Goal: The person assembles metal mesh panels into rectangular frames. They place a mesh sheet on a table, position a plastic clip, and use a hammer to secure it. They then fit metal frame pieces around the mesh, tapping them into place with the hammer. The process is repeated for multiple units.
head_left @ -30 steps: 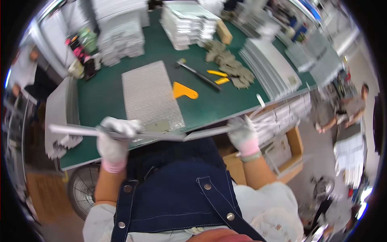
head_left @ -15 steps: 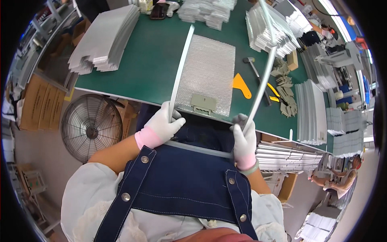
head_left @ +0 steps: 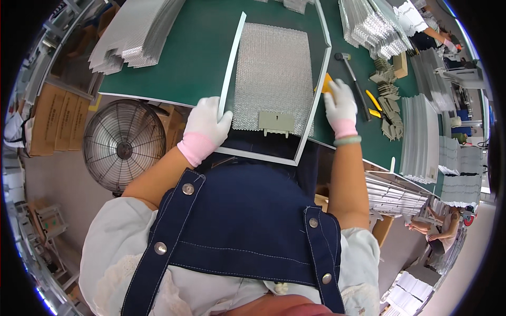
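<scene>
Overhanging the near table edge (head_left: 158, 99), the frame (head_left: 230, 79) could slip: left hand (head_left: 208, 125) grasps its left rail, right hand (head_left: 340, 105) rests flat, fingers released, on the right rail.

The head camera is looking steeply down from above the person's chest, close in. Its fisheye is bending the green table (head_left: 184, 63) toward the rim.

I see my gloved left hand (head_left: 206, 126) curled, gripping; my gloved right hand (head_left: 340, 105) rests flat, fingers spread; both forearms bare.
</scene>
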Tool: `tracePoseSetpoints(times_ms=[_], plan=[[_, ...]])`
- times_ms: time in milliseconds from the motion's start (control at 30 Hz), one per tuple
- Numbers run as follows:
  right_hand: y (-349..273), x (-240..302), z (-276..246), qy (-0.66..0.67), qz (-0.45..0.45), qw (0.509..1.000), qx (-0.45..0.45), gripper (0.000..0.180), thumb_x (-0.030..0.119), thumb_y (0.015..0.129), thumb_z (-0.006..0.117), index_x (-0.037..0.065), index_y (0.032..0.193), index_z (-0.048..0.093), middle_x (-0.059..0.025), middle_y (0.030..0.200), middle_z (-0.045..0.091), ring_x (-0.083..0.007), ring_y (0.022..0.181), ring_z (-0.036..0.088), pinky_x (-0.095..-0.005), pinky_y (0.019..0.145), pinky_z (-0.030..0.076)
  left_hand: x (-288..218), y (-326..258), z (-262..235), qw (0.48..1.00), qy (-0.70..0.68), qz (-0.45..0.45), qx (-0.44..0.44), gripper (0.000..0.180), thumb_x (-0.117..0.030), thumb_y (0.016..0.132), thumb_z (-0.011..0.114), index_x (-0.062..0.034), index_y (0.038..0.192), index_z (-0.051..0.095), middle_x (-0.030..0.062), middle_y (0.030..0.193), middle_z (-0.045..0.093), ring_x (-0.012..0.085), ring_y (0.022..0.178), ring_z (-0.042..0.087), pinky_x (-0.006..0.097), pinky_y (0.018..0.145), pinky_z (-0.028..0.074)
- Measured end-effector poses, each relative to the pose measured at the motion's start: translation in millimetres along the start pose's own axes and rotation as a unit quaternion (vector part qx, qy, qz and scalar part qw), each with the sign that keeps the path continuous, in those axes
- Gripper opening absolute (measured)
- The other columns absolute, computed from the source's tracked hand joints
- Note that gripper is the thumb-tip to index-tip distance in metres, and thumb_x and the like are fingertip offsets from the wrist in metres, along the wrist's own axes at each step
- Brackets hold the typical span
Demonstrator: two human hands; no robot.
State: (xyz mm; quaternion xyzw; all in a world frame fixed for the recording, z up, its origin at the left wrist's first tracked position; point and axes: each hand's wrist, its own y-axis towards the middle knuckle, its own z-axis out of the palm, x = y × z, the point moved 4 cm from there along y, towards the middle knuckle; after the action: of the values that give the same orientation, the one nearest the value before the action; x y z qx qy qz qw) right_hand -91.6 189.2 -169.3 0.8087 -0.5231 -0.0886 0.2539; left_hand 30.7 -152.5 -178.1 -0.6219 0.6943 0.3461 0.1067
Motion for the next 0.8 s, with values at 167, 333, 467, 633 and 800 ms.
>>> tracePoseSetpoints(times_ms=[167, 333, 467, 633, 800], plan=[[-3, -35, 2, -0.250, 0.251, 0.917, 0.185, 0.030, 0.034, 0.093, 0.055, 0.017, 0.116, 0.066, -0.0110, 0.109, 0.066, -0.0311, 0.095, 0.068, -0.0476, 0.079, 0.055, -1, -11, -4, 0.947, -0.109, -0.223, 0.204, 0.035, -0.033, 0.092, 0.060, 0.0015, 0.089, 0.057, 0.0187, 0.080, 0.061, 0.0300, 0.069, 0.062, 0.041, 0.065, 0.050], [-45, 33, -30, 0.082, 0.290, 0.938, 0.172, 0.049, 0.046, 0.088, 0.065, -0.001, 0.103, 0.065, -0.0202, 0.098, 0.066, -0.0378, 0.090, 0.066, -0.0464, 0.080, 0.052, 12, -28, 14, 0.847, -0.331, -0.348, 0.227, 0.042, -0.042, 0.095, 0.062, -0.0005, 0.094, 0.063, 0.0055, 0.080, 0.063, 0.0122, 0.065, 0.059, 0.028, 0.058, 0.049], [-71, 94, -29, 0.044, 0.221, 0.967, 0.123, 0.045, 0.037, 0.082, 0.074, -0.004, 0.096, 0.064, -0.0213, 0.087, 0.067, -0.0366, 0.085, 0.066, -0.0425, 0.076, 0.052, 2, -22, 23, 0.820, -0.402, -0.365, 0.182, 0.037, -0.036, 0.095, 0.063, -0.0012, 0.107, 0.061, 0.0050, 0.091, 0.063, 0.0123, 0.077, 0.062, 0.028, 0.068, 0.052], [-98, 81, -44, 0.161, 0.321, 0.929, 0.093, 0.032, 0.025, 0.085, 0.069, -0.005, 0.094, 0.062, -0.0150, 0.076, 0.066, -0.0286, 0.068, 0.065, -0.0381, 0.067, 0.052, -1, -31, 19, 0.814, -0.371, -0.343, 0.288, 0.024, -0.026, 0.096, 0.060, -0.0023, 0.100, 0.059, 0.0022, 0.085, 0.060, 0.0110, 0.074, 0.060, 0.027, 0.069, 0.051], [-115, 66, -39, 0.223, 0.377, 0.895, 0.085, 0.035, 0.025, 0.090, 0.068, -0.007, 0.102, 0.060, -0.0151, 0.082, 0.068, -0.0213, 0.070, 0.067, -0.0334, 0.066, 0.053, 17, -29, 21, 0.817, -0.360, -0.273, 0.358, 0.022, -0.024, 0.096, 0.057, -0.0020, 0.097, 0.059, 0.0009, 0.085, 0.059, 0.0102, 0.077, 0.059, 0.027, 0.070, 0.050]])
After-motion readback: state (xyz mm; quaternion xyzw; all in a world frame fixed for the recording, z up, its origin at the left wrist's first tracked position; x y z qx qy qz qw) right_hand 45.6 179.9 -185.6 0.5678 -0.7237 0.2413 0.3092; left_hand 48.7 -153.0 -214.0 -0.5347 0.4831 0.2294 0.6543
